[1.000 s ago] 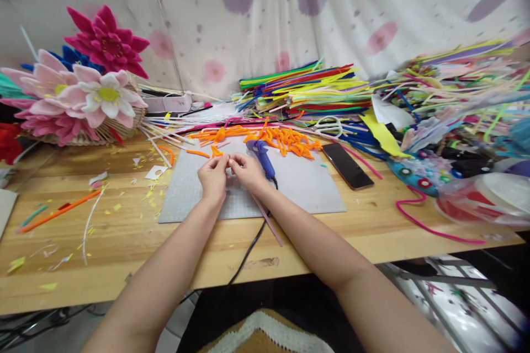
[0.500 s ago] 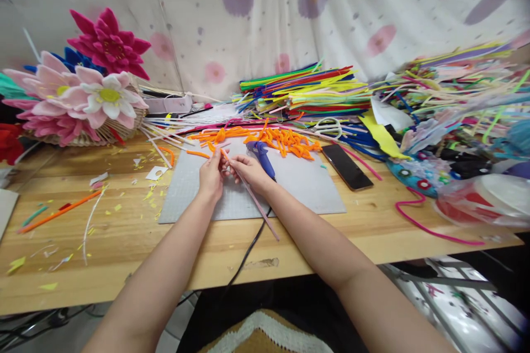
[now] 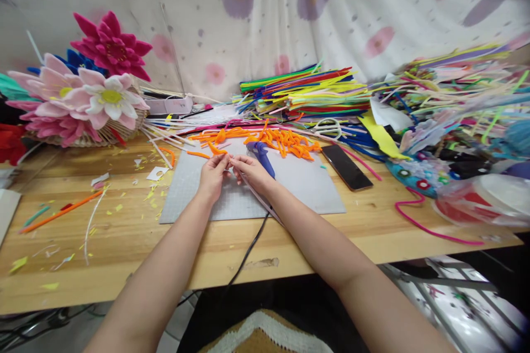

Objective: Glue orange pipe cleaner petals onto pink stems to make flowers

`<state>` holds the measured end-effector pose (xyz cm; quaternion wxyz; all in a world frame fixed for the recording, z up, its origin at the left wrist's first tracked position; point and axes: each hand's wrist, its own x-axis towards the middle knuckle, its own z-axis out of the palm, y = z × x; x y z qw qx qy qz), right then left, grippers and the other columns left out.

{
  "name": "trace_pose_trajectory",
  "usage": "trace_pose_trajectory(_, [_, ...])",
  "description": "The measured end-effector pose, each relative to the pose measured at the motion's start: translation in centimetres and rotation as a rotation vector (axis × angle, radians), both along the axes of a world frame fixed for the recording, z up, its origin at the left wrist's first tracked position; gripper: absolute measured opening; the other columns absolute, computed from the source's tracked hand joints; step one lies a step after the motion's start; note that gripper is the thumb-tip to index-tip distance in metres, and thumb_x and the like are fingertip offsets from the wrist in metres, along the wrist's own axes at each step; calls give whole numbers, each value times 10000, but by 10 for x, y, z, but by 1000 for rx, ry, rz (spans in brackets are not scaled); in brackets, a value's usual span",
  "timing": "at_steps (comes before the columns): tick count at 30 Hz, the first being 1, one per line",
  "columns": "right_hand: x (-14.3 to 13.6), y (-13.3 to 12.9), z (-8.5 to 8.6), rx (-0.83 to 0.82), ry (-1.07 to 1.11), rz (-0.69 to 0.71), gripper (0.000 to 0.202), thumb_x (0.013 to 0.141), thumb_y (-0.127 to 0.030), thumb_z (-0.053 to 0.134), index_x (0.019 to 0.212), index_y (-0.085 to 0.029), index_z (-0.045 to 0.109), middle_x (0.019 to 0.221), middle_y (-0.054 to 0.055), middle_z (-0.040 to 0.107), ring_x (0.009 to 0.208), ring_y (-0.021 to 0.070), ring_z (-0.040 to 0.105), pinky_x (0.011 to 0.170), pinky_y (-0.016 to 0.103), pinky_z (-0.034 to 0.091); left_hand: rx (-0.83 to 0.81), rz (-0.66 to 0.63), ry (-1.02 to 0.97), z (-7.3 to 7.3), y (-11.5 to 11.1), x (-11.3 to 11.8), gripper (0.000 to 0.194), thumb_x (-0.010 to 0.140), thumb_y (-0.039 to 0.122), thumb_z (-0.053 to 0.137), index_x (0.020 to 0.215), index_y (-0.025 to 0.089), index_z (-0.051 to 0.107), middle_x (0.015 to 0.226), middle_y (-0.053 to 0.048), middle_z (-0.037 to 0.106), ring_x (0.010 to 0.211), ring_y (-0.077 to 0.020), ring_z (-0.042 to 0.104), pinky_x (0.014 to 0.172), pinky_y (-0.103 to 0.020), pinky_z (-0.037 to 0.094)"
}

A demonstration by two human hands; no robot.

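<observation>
Over the grey cutting mat [image 3: 306, 193], my left hand [image 3: 212, 177] and my right hand [image 3: 252, 173] meet, fingertips almost touching. A bent orange pipe cleaner piece [image 3: 216, 149] pokes out above my left fingers, which are pinched closed on it. Closed too, my right hand grips a pale pink pipe cleaner [image 3: 260, 198], whose long end trails back under the right forearm. Where the two pieces meet is hidden by my fingers. Just beyond my right hand lies a purple glue gun [image 3: 263, 160]. Shaped orange pieces [image 3: 287, 142] are heaped at the mat's back edge.
A black phone [image 3: 346, 167] and white-handled scissors [image 3: 328, 128] lie right of the heap. Bundles of coloured pipe cleaners [image 3: 310, 91] line the back. Fuzzy flowers [image 3: 110, 96] stand at left. The glue gun's black cord [image 3: 250, 248] runs off the front edge.
The pale pink pipe cleaner has swung right, closer beneath my right forearm. The orange bit between my fingertips is now mostly covered. Both hands stay in nearly the same place.
</observation>
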<state>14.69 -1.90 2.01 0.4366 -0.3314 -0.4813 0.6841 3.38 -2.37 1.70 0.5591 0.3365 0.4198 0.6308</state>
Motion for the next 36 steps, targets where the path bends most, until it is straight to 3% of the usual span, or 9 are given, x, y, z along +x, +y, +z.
trace_pose_trajectory(7, [-2, 1, -2, 63, 17, -4, 308, 636, -445, 628, 666, -162, 510, 483, -75, 448, 417, 40, 396, 404, 174, 343, -8, -53, 30, 4, -4, 3, 329, 573, 421, 695, 703, 132, 607, 597, 16, 546, 476, -61, 483, 393, -180, 361])
trace_pose_trajectory(20, [-4, -1, -4, 114, -55, 6, 289, 657, -434, 596, 650, -168, 482, 508, -63, 490, 408, 41, 391, 400, 177, 329, -53, 55, -118, 2, -2, 6, 244, 510, 253, 745, 633, 121, 581, 610, 17, 581, 445, -32, 456, 403, -171, 319])
trace_pose_trajectory(24, [-8, -1, -5, 133, -88, -17, 303, 675, -454, 577, 646, -172, 471, 510, -67, 475, 400, 38, 389, 391, 173, 337, -55, 30, -130, 1, -2, 6, 252, 533, 275, 738, 650, 118, 579, 557, 29, 558, 407, -38, 437, 398, -185, 321])
trace_pose_trajectory(28, [-10, -1, -8, 100, -98, -64, 316, 684, -472, 571, 657, -176, 464, 503, -69, 464, 391, 40, 388, 367, 165, 337, -79, -3, -154, 2, 0, 5, 252, 606, 318, 701, 725, 128, 585, 509, 52, 517, 396, -51, 441, 402, -188, 347])
trace_pose_trajectory(31, [-9, 0, -7, 70, -162, -83, 302, 696, -469, 570, 687, -180, 480, 496, -66, 471, 392, 48, 402, 366, 168, 350, -119, -25, -214, 6, 2, -2, 150, 708, 268, 625, 741, 131, 575, 549, 40, 535, 468, -54, 501, 465, -172, 403])
trace_pose_trajectory(36, [3, 0, 2, 70, -227, -1, 292, 709, -457, 572, 799, -180, 568, 623, -28, 568, 494, 59, 481, 438, 170, 410, -188, -91, -358, 17, 7, -22, 185, 854, 212, 419, 738, 131, 538, 619, 5, 557, 575, -72, 569, 577, -192, 479])
